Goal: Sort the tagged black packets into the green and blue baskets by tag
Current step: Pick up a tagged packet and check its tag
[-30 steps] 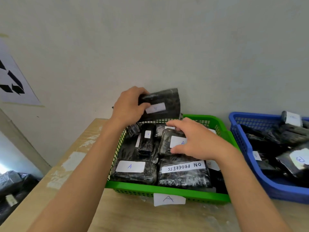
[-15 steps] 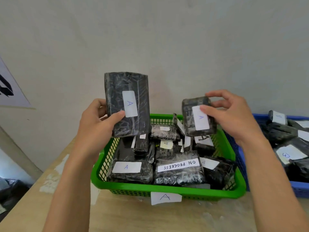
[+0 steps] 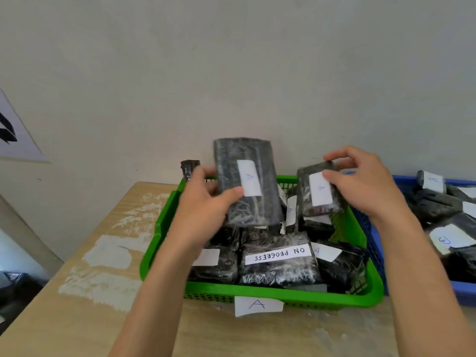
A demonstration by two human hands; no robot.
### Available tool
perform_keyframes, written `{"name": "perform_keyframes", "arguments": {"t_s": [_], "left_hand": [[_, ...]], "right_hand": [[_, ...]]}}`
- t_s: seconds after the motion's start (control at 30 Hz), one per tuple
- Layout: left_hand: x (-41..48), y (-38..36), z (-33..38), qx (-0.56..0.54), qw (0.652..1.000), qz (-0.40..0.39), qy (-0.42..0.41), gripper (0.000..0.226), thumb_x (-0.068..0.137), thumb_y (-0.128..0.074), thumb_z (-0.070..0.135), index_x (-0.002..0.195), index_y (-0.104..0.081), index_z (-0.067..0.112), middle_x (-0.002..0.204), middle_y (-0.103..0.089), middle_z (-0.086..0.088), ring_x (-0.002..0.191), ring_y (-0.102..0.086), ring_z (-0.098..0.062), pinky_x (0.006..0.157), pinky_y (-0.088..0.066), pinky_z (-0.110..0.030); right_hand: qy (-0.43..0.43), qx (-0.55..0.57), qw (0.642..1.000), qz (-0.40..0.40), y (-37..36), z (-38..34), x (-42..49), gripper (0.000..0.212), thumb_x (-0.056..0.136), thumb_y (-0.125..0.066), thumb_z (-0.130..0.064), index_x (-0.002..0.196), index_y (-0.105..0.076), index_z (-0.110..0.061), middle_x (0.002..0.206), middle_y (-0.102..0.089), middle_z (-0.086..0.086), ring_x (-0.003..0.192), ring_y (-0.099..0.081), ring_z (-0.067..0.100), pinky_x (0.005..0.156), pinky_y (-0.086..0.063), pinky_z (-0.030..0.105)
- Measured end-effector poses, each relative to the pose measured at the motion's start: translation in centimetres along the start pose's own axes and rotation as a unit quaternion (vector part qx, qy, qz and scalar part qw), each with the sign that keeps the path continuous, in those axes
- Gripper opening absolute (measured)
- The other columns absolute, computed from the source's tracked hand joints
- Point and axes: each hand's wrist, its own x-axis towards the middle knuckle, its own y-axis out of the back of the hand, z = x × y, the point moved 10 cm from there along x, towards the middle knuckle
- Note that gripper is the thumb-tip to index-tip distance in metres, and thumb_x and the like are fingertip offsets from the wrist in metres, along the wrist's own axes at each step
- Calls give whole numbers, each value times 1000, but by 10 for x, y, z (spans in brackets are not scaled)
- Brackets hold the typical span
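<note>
My left hand point(image 3: 203, 204) grips a tall black packet point(image 3: 247, 181) tagged A, held upright over the back of the green basket point(image 3: 283, 296). My right hand point(image 3: 365, 186) pinches a smaller black packet point(image 3: 319, 191), also tagged A, above the basket's right side. The green basket bears a paper tag A point(image 3: 257, 305) on its front wall and holds several black packets, one labelled ON PROGRESS point(image 3: 279, 256). The blue basket point(image 3: 371, 238) stands to the right with several packets, one tagged B point(image 3: 448, 239).
The baskets stand on a wooden table point(image 3: 108, 292) against a grey wall. One black packet point(image 3: 190, 169) sticks up behind the green basket's back left corner. A paper sign point(image 3: 13, 132) hangs on the wall at left. Dark bags lie on the floor at lower left.
Both hands lifted A-tagged packets out of the green basket and now hold them lower and closer together over it. My view has shifted left and down.
</note>
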Motion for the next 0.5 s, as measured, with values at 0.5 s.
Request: {"name": "perform_keyframes", "arguments": {"t_s": [0.5], "left_hand": [[-2, -41, 14, 367, 920, -48, -128, 32, 102, -59, 39, 128, -69, 24, 120, -72, 4, 94, -66, -6, 83, -51, -22]], "right_hand": [[22, 213, 977, 17, -12, -18, -4, 23, 90, -76, -24, 103, -72, -42, 113, -69, -5, 95, -75, 20, 66, -60, 34]]}}
